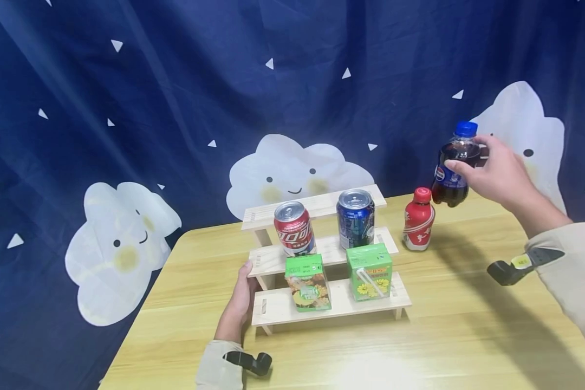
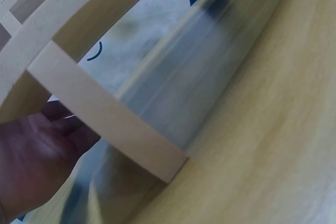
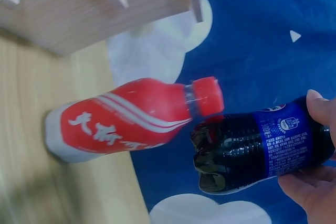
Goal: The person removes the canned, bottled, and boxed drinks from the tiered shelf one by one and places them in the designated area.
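My right hand (image 1: 502, 170) grips a small Pepsi bottle (image 1: 450, 187) with a blue cap, thumb and fingers around its upper part. The bottle is held up off the table, slightly tilted. Just below and to its left stands a red bottle (image 1: 418, 222) with a red cap; the right wrist view shows the dark bottle's base (image 3: 207, 156) close to that cap. At the left end of a three-tier wooden shelf (image 1: 273, 260), my left hand (image 1: 241, 295) holds the side, its fingers passing behind an upright (image 2: 110, 114) in the left wrist view.
On the middle tier stand a red cola can (image 1: 294, 230) and a blue can (image 1: 356, 219). The bottom tier bears two green drink cartons, one brownish-fronted (image 1: 309, 284) and one with yellow flowers (image 1: 369, 273). Behind the wooden table (image 1: 175, 314) hangs a blue cloud-patterned curtain (image 1: 185, 81).
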### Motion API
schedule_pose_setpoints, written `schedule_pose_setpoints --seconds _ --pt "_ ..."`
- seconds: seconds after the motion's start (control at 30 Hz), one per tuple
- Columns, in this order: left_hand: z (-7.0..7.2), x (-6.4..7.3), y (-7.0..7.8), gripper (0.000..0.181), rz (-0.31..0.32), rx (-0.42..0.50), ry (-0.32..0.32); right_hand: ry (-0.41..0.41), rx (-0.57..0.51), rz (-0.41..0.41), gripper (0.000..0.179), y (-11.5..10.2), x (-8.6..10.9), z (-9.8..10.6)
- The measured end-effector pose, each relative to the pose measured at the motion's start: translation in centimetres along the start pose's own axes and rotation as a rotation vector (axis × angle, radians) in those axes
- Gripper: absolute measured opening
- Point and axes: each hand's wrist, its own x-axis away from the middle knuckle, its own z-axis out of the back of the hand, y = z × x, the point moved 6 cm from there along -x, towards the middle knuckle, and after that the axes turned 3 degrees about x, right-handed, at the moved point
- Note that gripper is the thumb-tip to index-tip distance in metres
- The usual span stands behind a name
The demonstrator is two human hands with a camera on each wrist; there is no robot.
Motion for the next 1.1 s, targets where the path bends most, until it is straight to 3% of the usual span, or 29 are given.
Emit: schedule_pose_setpoints --seconds 0.53,1.1 --pt "0.0 -0.1 -0.2 0.076 0.036 -0.002 0.015 -0.002 -0.011 -0.009 0.083 4.0 1.7 -2.7" --pt "0.6 -0.5 -0.9 0.074 0.006 0.009 -0.011 0.032 -0.038 -0.066 0.083 8.1 3.7 -4.5"
